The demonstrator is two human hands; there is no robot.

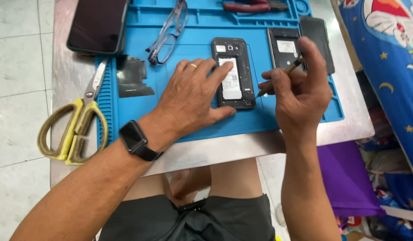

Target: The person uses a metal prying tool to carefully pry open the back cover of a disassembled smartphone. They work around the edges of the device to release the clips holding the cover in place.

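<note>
The left hand [193, 96] presses flat and open-palmed on an opened phone [233, 73], pinning it to the blue mat [197, 118] on the table [242, 149]. The right hand [300, 89] pinches one thin tool [280, 76], tip at the phone's edge. Around them: one pair of scissors [77, 122] (yellow-handled), one pair of glasses [168, 33], one tablet [98, 24].

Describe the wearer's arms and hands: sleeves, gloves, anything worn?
Both arms are bare, with no sleeves in view and no gloves. The left hand has a thin gold ring on one finger, and a black smartwatch with a square face sits on its wrist. The right hand wears nothing.
</note>
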